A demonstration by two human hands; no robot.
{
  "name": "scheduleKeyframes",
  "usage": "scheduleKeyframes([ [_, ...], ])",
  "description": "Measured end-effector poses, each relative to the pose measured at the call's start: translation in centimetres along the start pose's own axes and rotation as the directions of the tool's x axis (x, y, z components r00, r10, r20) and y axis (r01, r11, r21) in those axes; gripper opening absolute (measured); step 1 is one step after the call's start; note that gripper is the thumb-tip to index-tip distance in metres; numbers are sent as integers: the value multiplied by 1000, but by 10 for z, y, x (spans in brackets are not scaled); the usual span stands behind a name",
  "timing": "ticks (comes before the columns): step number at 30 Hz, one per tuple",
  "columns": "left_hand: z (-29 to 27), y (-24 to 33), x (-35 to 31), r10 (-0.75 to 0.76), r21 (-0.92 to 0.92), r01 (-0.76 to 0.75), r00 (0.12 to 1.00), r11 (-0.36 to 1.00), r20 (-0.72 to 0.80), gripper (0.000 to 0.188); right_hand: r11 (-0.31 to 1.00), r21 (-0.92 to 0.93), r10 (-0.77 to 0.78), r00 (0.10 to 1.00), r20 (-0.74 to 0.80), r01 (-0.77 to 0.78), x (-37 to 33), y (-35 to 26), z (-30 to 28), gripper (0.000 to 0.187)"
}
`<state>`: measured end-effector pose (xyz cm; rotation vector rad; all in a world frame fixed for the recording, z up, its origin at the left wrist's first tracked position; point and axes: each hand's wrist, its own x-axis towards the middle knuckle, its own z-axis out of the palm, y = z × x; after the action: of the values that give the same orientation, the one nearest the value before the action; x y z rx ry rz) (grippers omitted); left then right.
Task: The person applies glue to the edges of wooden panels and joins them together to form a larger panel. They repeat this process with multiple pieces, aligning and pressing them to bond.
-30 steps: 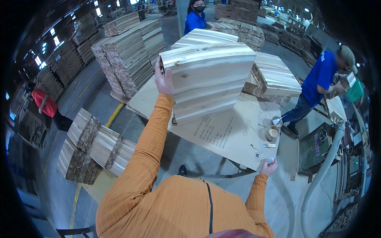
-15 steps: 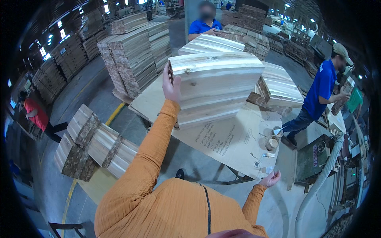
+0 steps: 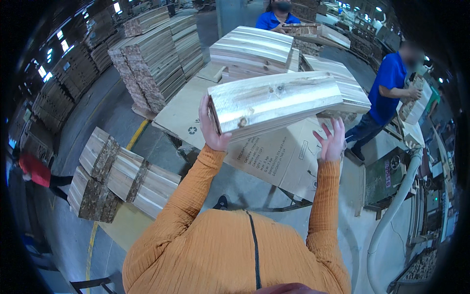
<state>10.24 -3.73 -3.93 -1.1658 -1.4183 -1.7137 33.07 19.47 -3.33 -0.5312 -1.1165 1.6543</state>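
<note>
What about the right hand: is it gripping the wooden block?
No, the right hand is open, its spread fingers apart from the wooden block.

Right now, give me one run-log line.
left hand: holds wooden panel by left end | right hand: open, near panel's right end | panel: over cardboard

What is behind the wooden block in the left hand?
Behind the wooden block, a stack of wood shows, with another wooden piece to its right. The block covers part of each; whatever lies directly behind it cannot be seen.
</note>
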Motion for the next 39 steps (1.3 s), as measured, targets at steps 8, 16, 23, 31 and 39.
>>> scheduleKeyframes([
  [8, -5, 10, -40, 11, -115, -7, 999, 993, 31, 113, 998, 24, 56, 997, -57, -55, 23, 6, 16, 63],
  [16, -27, 30, -49, -487, -448, 492, 863, 746, 137, 95, 999, 46, 7, 978, -208, 3, 16, 8, 12, 52],
  [23, -55, -36, -87, -887, -572, 790, 83, -220, 455, 66, 997, 57, -49, 982, -185, 60, 6, 4, 13, 51],
  [31, -31, -38, -63, -643, -436, 798, 81, -416, 762, 71, 986, 133, -78, 978, -191, 105, 11, 16, -2, 47],
  [39, -35, -43, -58, -617, -409, 807, 72, -425, 783, 69, 990, 129, -28, 976, -216, 57, 11, 12, 4, 45],
])
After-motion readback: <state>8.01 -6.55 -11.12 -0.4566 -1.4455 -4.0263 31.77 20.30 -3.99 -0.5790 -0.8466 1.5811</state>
